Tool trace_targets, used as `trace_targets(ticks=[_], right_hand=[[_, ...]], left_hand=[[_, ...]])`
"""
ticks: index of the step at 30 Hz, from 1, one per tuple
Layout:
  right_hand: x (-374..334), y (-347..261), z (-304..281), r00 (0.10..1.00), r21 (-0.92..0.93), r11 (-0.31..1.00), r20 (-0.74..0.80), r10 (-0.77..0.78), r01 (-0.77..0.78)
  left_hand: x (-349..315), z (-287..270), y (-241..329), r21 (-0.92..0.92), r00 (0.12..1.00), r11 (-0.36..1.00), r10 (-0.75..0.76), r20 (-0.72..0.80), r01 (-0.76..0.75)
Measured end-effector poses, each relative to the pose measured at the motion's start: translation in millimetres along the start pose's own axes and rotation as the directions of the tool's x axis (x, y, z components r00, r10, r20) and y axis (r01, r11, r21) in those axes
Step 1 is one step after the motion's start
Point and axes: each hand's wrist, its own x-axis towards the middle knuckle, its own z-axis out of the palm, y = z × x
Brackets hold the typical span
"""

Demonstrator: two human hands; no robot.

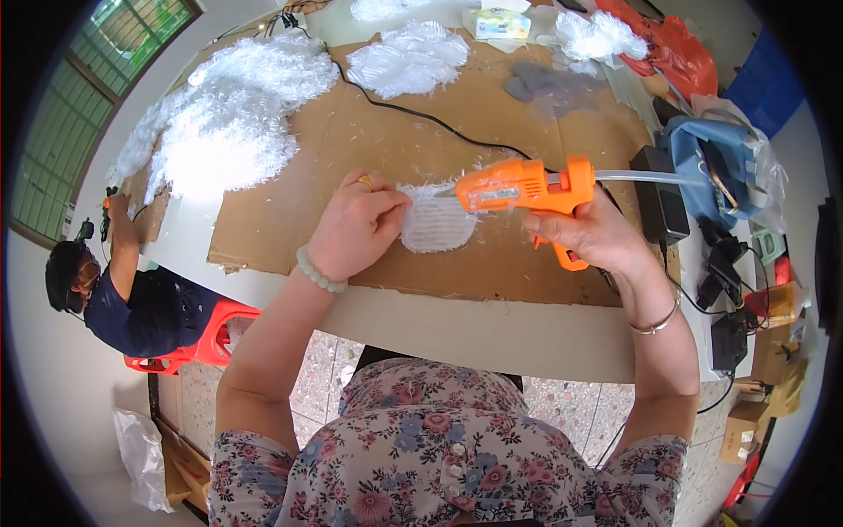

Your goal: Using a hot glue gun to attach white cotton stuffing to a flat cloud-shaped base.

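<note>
My right hand [604, 234] grips an orange hot glue gun [502, 186] by its handle. A long translucent glue stick [645, 176] runs out of its back end. The gun's nozzle points left, over the upper part of a small white ribbed pad [439, 227] with frayed, fringed edges. At the pad's left edge, my left hand [358, 225] is closed, thumb and fingers pinching that edge. The pad lies on brown cardboard [351, 158]. Whether the nozzle touches the pad, I cannot tell.
White fringed pieces form a big heap [255, 97] at the far left and a smaller pile [408, 57] behind. A black cable [421, 117] crosses the cardboard. Right: a black box [660, 193] and blue bag [711, 158]. Another person [140, 290] sits at the left.
</note>
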Motion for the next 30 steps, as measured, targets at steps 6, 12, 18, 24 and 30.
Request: trace_targets(ticks=[6,12,18,24,30], right_hand=[[-3,-6,-6,0.983,-0.141,0.982,0.118,0.144,-0.127],[-5,-10,-3,0.97,-0.265,0.956,0.168,0.177,-0.128],[-3,-4,-5,0.973,-0.271,0.958,0.18,0.147,-0.095],[-4,-4,-6,0.974,-0.282,0.956,0.181,0.135,-0.08],[-8,-20,-9,0.97,-0.382,0.919,0.174,0.172,-0.094]], left_hand=[[-2,-3,2,-0.028,1.0,1.0,0.014,0.018,-0.013],[2,-4,1,0.07,0.989,0.993,-0.086,-0.123,0.095],[5,6,0,0.001,0.999,0.999,0.045,0.011,-0.045],[20,-6,11,0.161,0.994,0.985,0.081,-0.079,-0.068],[5,-22,20,0.086,0.994,0.991,0.097,0.048,-0.1]])
